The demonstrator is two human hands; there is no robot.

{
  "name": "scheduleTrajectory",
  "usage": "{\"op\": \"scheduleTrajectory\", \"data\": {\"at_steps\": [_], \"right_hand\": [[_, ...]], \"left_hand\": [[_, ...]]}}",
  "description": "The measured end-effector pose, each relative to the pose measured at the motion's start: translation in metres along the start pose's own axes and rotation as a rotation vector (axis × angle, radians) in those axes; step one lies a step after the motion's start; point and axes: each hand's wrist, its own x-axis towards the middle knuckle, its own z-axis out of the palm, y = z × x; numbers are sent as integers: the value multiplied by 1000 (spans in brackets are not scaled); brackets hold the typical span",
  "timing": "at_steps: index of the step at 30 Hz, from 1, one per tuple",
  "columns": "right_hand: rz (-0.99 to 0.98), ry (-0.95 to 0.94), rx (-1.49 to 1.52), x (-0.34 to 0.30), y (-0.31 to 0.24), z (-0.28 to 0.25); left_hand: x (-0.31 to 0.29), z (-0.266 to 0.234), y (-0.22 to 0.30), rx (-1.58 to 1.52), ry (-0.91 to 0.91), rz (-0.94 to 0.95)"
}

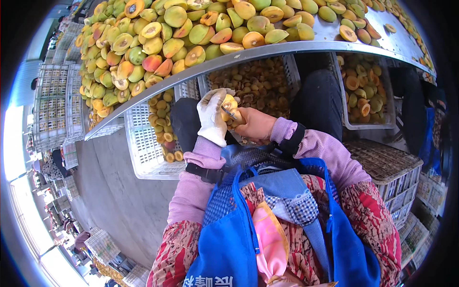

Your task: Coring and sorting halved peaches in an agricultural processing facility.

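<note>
As I watch through the head camera, the gloved left hand [211, 114] grasps a yellow fruit [230, 102] at its fingertips, just left of the bare right hand [258, 125]. I see those bare fingers curled around a small metal tool [232, 115], its handle hidden, its metal against the fruit, between the knees and nearer than the table [267, 49].
</note>
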Motion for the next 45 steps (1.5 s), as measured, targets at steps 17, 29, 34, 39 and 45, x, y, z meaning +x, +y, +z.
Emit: {"op": "scheduleTrajectory", "data": {"at_steps": [17,29,34,39,45], "right_hand": [[-476,405,-455,30,45,8],[75,4,45,2,6,4],[66,-94,287,2,9,2],[-163,396,-555,6,14,14],[-46,447,-685,9,11,12]], "left_hand": [[-3,-6,-4,72,13,-37],[-3,1,-9,149,18,134],[-2,1,-13,319,-14,323],[-2,3,-20,128,132,245],[5,8,-27,23,267,130]]}}
